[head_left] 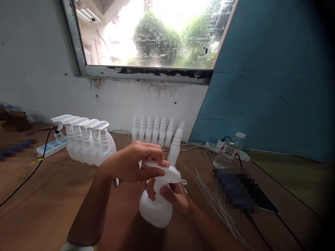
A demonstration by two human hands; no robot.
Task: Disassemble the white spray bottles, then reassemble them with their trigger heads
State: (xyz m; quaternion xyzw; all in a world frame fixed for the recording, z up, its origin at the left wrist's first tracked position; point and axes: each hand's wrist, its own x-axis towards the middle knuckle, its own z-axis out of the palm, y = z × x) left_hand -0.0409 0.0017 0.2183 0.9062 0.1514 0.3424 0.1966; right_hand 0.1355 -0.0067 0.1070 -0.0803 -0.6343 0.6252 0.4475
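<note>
A white plastic bottle (157, 211) stands upright on the brown table in front of me, with a white spray head (170, 173) on its top. My left hand (138, 162), with a ring on one finger, is closed on the spray head from above and the left. Lower down, my right hand (175, 197) is wrapped round the bottle's neck, its thumb in front. Just behind my hands stands a slim white bottle (175, 146) with a ribbed neck and no spray head. The join between spray head and neck is partly hidden by my fingers.
Several bottles with spray heads (90, 146) stand at left beside a power strip (53, 147). A row of ribbed-neck bottles (155, 132) lines the wall. At right are thin white tubes (214, 202), a clear water bottle (229, 153), cables and a dark flat device (264, 198).
</note>
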